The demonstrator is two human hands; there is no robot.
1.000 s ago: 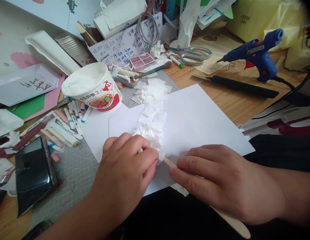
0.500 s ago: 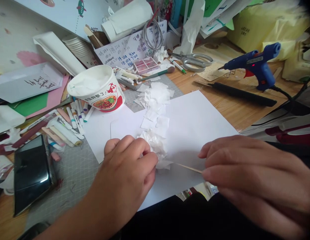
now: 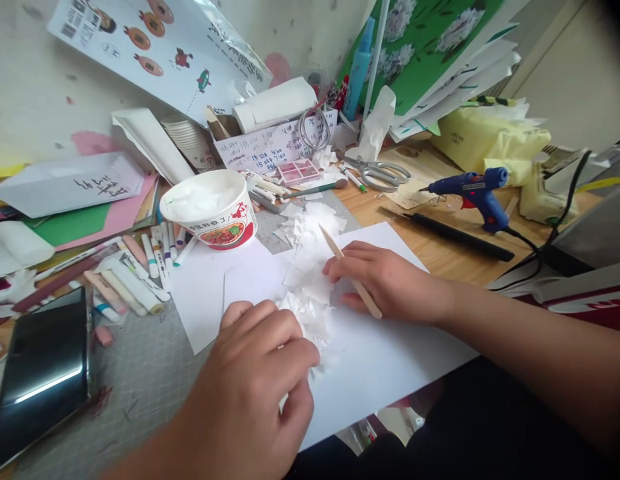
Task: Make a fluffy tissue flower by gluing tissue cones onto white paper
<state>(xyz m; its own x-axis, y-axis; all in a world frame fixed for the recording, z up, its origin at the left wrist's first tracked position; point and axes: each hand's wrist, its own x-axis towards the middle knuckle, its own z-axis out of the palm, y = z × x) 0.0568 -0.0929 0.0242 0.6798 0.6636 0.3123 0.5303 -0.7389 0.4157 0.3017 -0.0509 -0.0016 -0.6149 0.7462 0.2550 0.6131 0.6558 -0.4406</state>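
The right hand (image 3: 395, 283) grasps a flat, pale wooden stick (image 3: 366, 299) with a narrow, pointed tip, holding it slantwise over the smooth white sheet (image 3: 390, 353). The stick's tip rises beside the torn white pieces (image 3: 313, 220), which are thin, ragged-edged and loosely heaped near the sheet's far edge. The left hand (image 3: 265, 373) has its fingers bent down at the wrinkled, slightly shiny crumpled paper (image 3: 306, 312), in the middle of the work area; the fingertips are partly hidden, so whether they pinch it cannot be told.

A round, wide-rimmed bowl (image 3: 240, 217) with a printed food picture holds something white and stands on paper beyond the left hand. Slim, rounded markers (image 3: 150, 257) lie in a jumble to its left, near a flat, glossy black phone (image 3: 45, 373) on the gray gridded mat (image 3: 150, 380).

On the wood-grained surface (image 3: 375, 208) at the right, metal scissors (image 3: 383, 177) with 2 looped handles lie near a blue plastic glue gun (image 3: 483, 193). A long black handle (image 3: 460, 237) with a thin metal end lies just in front of the gun.
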